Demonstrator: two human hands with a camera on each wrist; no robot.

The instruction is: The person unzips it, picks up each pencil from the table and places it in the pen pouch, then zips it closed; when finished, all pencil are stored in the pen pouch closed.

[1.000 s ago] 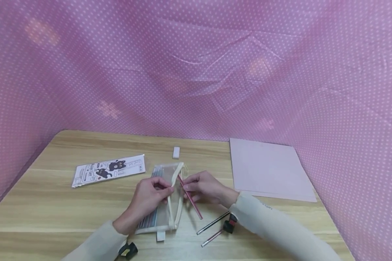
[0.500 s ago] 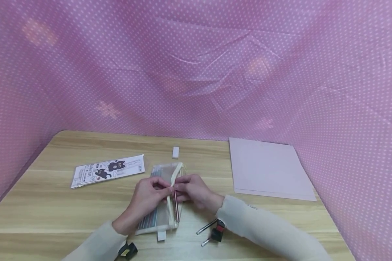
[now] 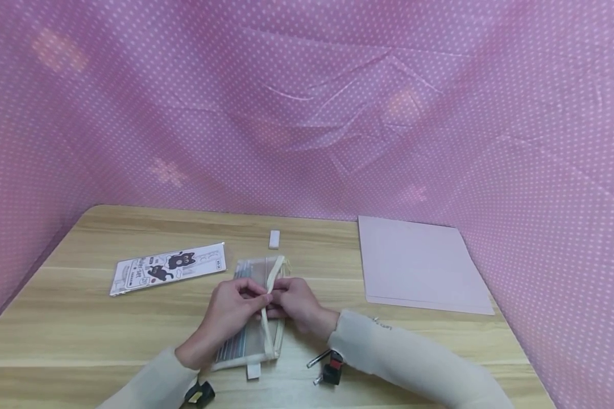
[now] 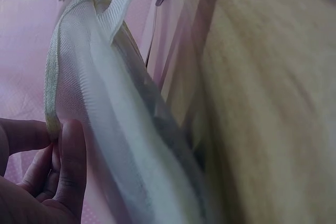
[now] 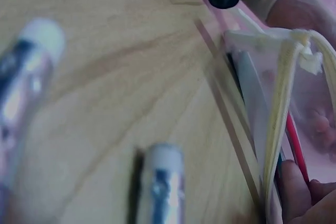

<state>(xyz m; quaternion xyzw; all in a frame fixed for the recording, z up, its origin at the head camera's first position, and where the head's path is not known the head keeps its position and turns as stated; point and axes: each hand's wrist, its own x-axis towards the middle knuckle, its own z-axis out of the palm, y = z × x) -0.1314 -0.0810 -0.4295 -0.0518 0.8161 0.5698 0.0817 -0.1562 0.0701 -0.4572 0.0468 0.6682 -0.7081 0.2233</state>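
A translucent mesh pouch (image 3: pixel 256 338) with cream zipper edges and striped contents lies at the table's middle. My left hand (image 3: pixel 227 309) pinches its zipper edge between thumb and fingers; the left wrist view shows this hand (image 4: pixel 50 182) at the edge of the mesh (image 4: pixel 71 82). At the pouch's opening, my right hand (image 3: pixel 299 304) has its fingertips bent inward. In the right wrist view a red pencil (image 5: pixel 295 142) stands inside the opening, its lower end at the thumb and finger of my right hand (image 5: pixel 302 200). The head view hides that pencil.
Two eraser-tipped pencils (image 3: pixel 318 358) lie partly under my right wrist. Beyond the pouch is a white eraser (image 3: pixel 274 239). A cat-printed ruler set (image 3: pixel 169 268) lies to the left, pale sheets (image 3: pixel 424 267) to the right. A pink dotted cloth surrounds the table.
My right hand has moved left to the pouch's opening, carrying the red pencil inside. My left hand has kept its pinch on the zipper edge.
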